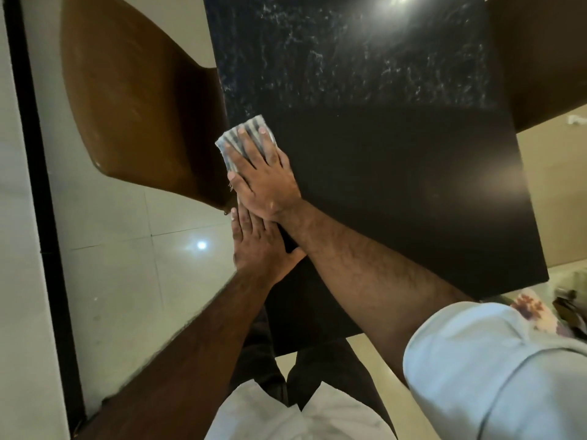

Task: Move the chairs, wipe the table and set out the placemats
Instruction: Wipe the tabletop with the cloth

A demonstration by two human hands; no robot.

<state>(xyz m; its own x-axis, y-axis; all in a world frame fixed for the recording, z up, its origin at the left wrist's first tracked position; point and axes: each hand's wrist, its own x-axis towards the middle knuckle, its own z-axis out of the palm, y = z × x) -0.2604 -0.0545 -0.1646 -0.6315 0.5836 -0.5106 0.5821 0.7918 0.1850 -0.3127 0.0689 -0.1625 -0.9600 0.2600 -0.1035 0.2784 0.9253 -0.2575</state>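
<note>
A black marble-patterned table (397,173) fills the middle of the head view. My right hand (265,179) lies flat on a striped grey-and-white cloth (233,136) and presses it onto the table near the left edge. My left hand (259,246) rests flat at the same edge, just below the right hand, fingers together and holding nothing. A brown chair (136,100) stands against the table's left side. No placemats are in view.
A second brown chair (540,58) shows at the right edge. Pale floor tiles (133,265) spread to the left, with a dark vertical frame (41,185) beside a white wall. A floral-patterned object (530,308) lies low at the right.
</note>
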